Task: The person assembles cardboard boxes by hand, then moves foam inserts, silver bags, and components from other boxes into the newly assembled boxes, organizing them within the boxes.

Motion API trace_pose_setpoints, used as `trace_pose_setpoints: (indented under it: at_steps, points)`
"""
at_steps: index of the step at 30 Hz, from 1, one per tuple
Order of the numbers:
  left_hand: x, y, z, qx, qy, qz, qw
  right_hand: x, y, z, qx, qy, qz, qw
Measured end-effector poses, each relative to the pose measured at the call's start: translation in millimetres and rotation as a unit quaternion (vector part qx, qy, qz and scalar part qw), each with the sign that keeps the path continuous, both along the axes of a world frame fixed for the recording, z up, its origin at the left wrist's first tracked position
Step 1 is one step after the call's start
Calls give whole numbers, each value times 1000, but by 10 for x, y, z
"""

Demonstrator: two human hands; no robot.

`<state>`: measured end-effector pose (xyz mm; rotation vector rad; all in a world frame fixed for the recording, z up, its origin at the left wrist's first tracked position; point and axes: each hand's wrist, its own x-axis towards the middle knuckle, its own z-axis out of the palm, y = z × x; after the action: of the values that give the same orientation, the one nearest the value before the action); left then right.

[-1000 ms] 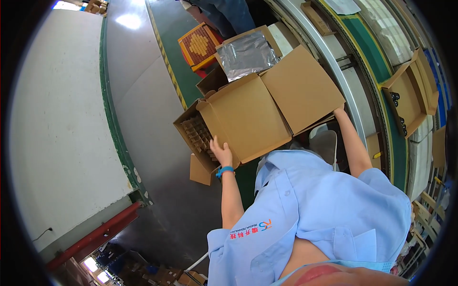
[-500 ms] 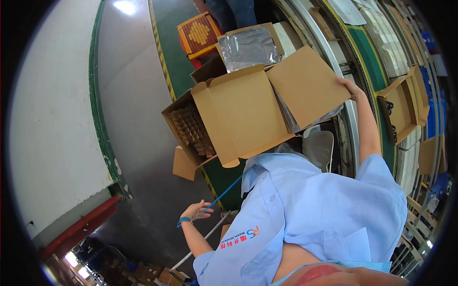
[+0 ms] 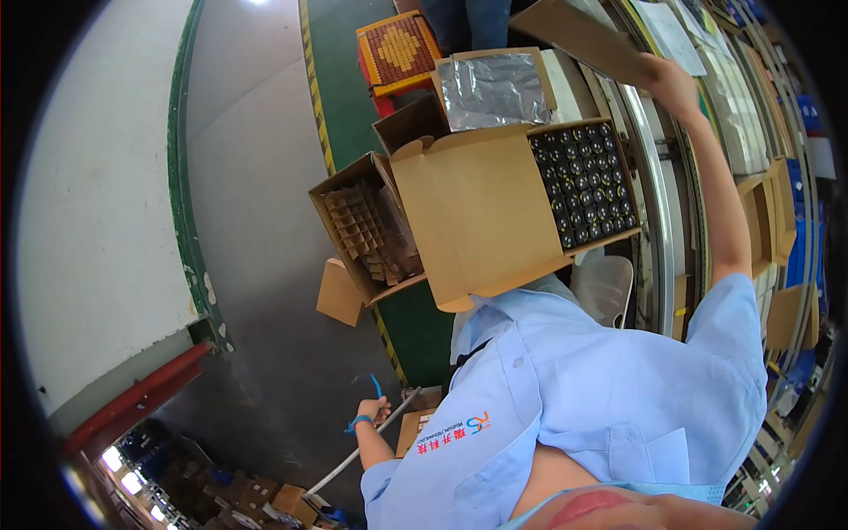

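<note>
My right hand (image 3: 669,86) is closed on the edge of a brown cardboard sheet (image 3: 583,42), held up at the far right and seen nearly edge-on. Below it stands an open carton (image 3: 638,231) with rows of black, round-topped pieces (image 3: 587,181) in its cells. A wide cardboard flap (image 3: 481,208) covers the middle, beside that carton. At the lower left, away from the boxes, my left hand (image 3: 374,410) has its fingers curled in. A blue cord (image 3: 377,386) shows by those fingers, and a blue band (image 3: 358,424) circles the wrist; whether the cord is gripped is unclear.
Left of the flap, an open box (image 3: 340,256) contains cardboard dividers (image 3: 353,221). Silver film (image 3: 495,91) lies on a carton behind. A beaded-top stool (image 3: 397,53) and another person's legs (image 3: 477,22) are farther back. A metal rail (image 3: 654,212) runs along the right; a pole (image 3: 362,450) slants near my left arm.
My right hand has lifted the cardboard sheet up and away, uncovering the black pieces in the carton. My left hand's fingers have curled, and the cord no longer stretches to my waist.
</note>
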<state>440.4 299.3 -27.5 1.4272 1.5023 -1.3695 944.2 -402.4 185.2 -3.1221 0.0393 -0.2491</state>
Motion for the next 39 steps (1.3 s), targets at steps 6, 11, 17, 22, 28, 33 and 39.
trace_pose_setpoints:
  at_steps: [6, 11, 17, 22, 28, 33, 39]
  points:
    - [-315, -478, -180, 76, -164, 9, 983, 1329, 818, -661, -52, 223, 175, 958]
    - [-465, -1037, 377, 64, -125, 84, 987, 2318, 784, -1729, -246, 409, 66, 876]
    - [-1079, -1378, 547, 94, -110, 126, 981, 2458, 768, -2196, -93, 130, 117, 980]
    - [-657, -1525, 303, 88, -134, 44, 986, 2216, 1415, -2064, 62, 184, 158, 968]
    - [-884, -1116, 3, 61, -152, 38, 986, 1362, 3090, -1443, 170, 139, 313, 924]
    - [-1435, -41, -353, 23, -74, -180, 981, 329, 4740, -996, 157, 183, 456, 857]
    - [-1812, 1893, -1234, 68, -94, -196, 974, -605, 6593, -1644, 35, 211, 463, 860]
